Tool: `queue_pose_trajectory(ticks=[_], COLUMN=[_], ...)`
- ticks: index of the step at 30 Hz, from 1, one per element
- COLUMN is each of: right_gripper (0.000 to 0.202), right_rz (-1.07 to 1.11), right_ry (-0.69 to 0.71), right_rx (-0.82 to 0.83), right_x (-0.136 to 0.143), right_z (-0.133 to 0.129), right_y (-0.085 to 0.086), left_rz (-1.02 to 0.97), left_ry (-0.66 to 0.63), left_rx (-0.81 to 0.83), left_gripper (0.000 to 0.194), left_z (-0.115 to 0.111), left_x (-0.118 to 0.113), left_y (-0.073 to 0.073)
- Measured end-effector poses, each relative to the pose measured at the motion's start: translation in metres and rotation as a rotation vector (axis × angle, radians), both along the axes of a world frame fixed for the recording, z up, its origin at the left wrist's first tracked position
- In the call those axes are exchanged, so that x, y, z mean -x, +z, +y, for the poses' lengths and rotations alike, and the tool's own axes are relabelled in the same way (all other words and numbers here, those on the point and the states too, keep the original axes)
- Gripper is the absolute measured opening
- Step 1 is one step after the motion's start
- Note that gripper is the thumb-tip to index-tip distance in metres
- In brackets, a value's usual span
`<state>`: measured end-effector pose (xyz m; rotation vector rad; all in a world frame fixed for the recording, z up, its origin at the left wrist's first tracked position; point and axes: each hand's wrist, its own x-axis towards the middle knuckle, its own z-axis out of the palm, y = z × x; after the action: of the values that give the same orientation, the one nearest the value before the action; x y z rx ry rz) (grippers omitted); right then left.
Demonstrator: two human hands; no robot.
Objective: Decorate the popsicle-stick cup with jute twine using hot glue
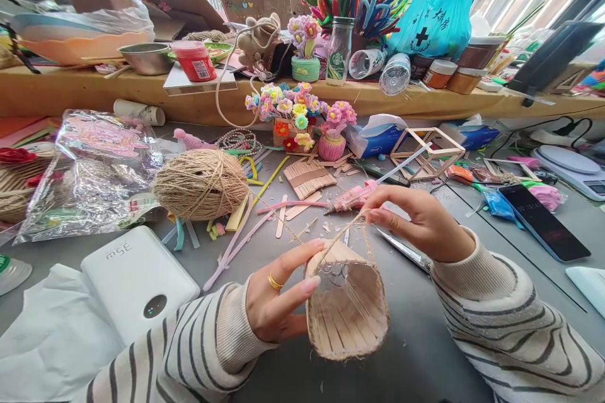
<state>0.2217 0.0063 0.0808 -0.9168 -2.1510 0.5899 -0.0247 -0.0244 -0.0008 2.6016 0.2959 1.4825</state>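
Observation:
My left hand [283, 296], with a gold ring on one finger, grips the left side of a small basket made of wooden craft sticks [347, 321]. The basket tilts so its open mouth faces me, and jute twine edges the rim. Between thumb and fingertips, my right hand [416, 220] pinches a strand of jute twine [347, 227] above the basket. That strand slants down to the rim near my left fingers. A large ball of jute twine [201, 184] lies to the left. Behind the basket is a pink hot glue gun [352, 196], partly hidden by my right hand.
A white power bank [142, 283] lies at left beside white tissue [51, 334]. Scissors [404, 250] and a phone [543, 220] are at right. Craft sticks [309, 179], a wooden frame [428, 154] and flower pots [332, 145] stand behind, below a crowded ledge [189, 99].

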Motion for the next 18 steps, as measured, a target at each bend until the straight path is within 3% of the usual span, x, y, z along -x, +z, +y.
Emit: queue_pose_trajectory(ticks=[6,18], right_gripper=[0.006,0.018], right_rz=[0.074,0.041], right_ry=[-0.210,-0.214], right_rx=[-0.191,-0.288], right_x=[0.010,0.010], right_z=[-0.012,-0.024], right_y=[0.003,0.015], left_rz=[-0.020,-0.131], left_ry=[-0.014,-0.056], left_rx=[0.033,0.115], left_gripper=[0.070,0.077], left_z=[-0.001,-0.001], left_x=[0.000,-0.001], left_y=[-0.003,-0.008])
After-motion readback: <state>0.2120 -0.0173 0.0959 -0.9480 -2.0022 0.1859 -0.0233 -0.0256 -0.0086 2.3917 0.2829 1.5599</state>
